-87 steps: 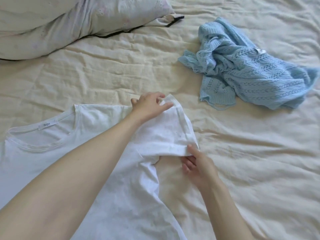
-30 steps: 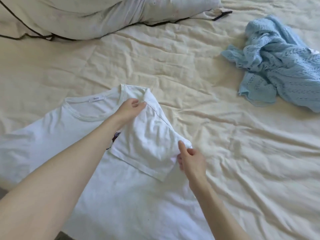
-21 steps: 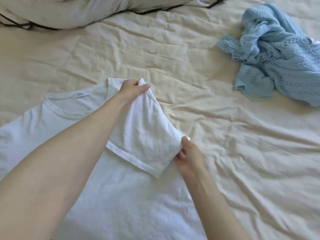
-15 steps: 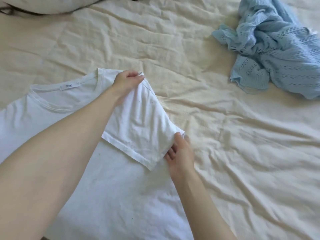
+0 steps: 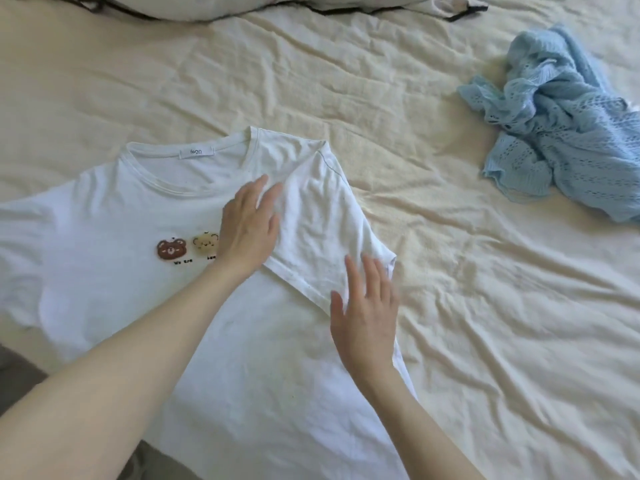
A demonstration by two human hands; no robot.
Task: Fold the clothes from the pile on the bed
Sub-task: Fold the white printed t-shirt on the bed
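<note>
A white T-shirt (image 5: 114, 216) with small bear prints lies face up on the cream bed sheet (image 5: 485, 306), collar away from me. Its right sleeve (image 5: 322, 220) is folded inward across the chest. My left hand (image 5: 247, 226) lies flat, fingers apart, on the shirt at the sleeve's inner edge, partly covering the prints. My right hand (image 5: 363, 317) rests flat and open on the sleeve's lower hem corner. A crumpled light blue knit top (image 5: 568, 133) lies at the far right.
A pale pillow (image 5: 242, 5) with dark piping lies along the top edge. The bed's near edge and a grey floor strip (image 5: 20, 372) show at the lower left. Wrinkled sheet stretches between the shirt and the blue top.
Both hands let go of the sleeve they were pinching and now lie flat on it. The sleeve has dropped onto the chest. The bear prints are now visible.
</note>
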